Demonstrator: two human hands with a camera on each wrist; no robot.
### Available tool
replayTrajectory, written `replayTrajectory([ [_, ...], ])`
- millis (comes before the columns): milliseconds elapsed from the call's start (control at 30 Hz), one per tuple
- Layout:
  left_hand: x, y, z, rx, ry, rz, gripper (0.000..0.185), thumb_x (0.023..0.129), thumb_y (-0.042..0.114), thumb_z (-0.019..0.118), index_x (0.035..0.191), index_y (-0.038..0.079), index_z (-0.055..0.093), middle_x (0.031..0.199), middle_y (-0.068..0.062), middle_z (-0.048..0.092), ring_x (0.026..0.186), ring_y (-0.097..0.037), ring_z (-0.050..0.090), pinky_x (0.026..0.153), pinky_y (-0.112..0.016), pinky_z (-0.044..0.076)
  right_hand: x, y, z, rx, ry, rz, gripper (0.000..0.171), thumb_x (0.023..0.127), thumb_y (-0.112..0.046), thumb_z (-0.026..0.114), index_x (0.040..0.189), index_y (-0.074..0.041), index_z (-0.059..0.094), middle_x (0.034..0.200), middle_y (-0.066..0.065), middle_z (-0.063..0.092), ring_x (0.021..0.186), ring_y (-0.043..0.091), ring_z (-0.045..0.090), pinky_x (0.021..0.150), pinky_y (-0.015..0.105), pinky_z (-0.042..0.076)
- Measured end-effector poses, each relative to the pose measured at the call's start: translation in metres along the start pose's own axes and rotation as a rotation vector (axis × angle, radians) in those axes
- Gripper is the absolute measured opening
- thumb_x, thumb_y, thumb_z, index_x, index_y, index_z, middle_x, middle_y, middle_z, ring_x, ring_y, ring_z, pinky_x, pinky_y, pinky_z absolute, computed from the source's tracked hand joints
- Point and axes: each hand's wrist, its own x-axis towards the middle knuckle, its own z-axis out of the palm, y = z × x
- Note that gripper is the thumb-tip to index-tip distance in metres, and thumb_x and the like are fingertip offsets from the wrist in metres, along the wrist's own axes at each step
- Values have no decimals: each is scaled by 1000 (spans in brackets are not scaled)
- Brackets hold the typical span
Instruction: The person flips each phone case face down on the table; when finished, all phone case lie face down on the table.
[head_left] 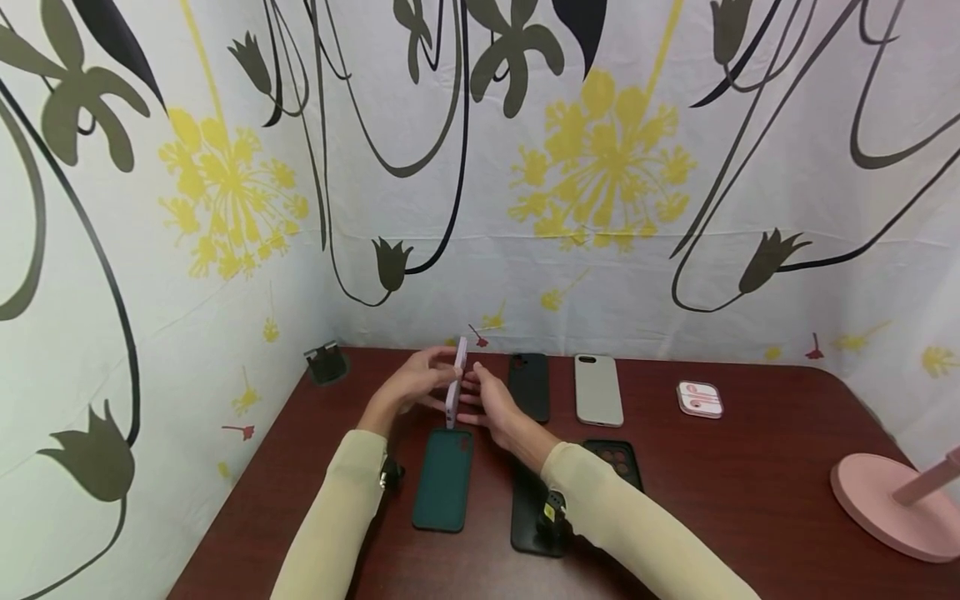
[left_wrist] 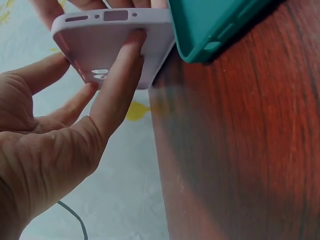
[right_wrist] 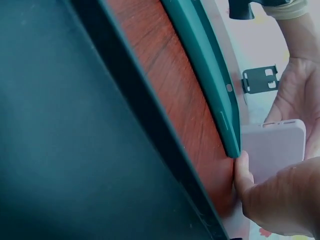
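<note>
A lilac phone case stands on edge just beyond a teal phone case that lies on the table. My left hand holds the lilac case, a finger across the face with camera cutouts and others at its side; the left wrist view shows this face and the port holes along the near edge of the lilac case. From the other side my right hand reaches in, its fingers fairly straight and spread, fingertips at the case. In the right wrist view a digit of my right hand overlaps the lilac case.
Behind the right hand lie a black case and a pale grey case. Under the right forearm are a long black case and another dark case. Boxed earphones, a pink stand and a black bracket stand farther out.
</note>
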Motion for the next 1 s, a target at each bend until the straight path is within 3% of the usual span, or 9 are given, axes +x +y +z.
replayTrajectory([
  [167, -1, 2, -1, 18, 12, 16, 56, 108, 14, 59, 161, 11, 40, 156, -28, 51, 132, -46, 62, 75, -47, 67, 4, 2, -3, -11, -18, 7, 67, 115, -48, 32, 162, -1, 33, 167, 22, 37, 149, 41, 43, 115, 57, 50],
  [367, -1, -2, -9, 15, 21, 38, 53, 110, 10, 55, 161, 8, 41, 154, -29, 53, 132, -45, 61, 84, -52, 66, 10, 2, -4, -66, -26, 6, 56, 114, -26, 46, 161, 2, 32, 161, 25, 43, 147, 39, 48, 113, 52, 54],
  [633, -5, -10, -17, 4, 52, 53, 50, 110, 5, 54, 159, 6, 43, 150, -28, 57, 128, -41, 65, 85, -49, 66, 10, 6, 2, -139, 7, -23, 58, 109, -7, 52, 160, 6, 29, 162, 29, 41, 144, 41, 52, 113, 52, 54],
  [867, -8, -13, -19, -26, 107, 47, 50, 109, 3, 55, 158, 10, 47, 142, -24, 62, 113, -29, 71, 82, -43, 66, 13, 6, 4, -178, 112, -90, 62, 97, 3, 56, 156, 5, 35, 157, 29, 47, 143, 41, 52, 115, 52, 51],
  [1000, -8, -12, -20, -30, 118, 57, 50, 109, 3, 55, 158, 10, 47, 142, -24, 63, 111, -27, 71, 81, -42, 66, 15, 4, 4, -187, 167, -127, 60, 94, 5, 59, 151, 5, 41, 151, 30, 53, 136, 40, 57, 108, 47, 55],
])
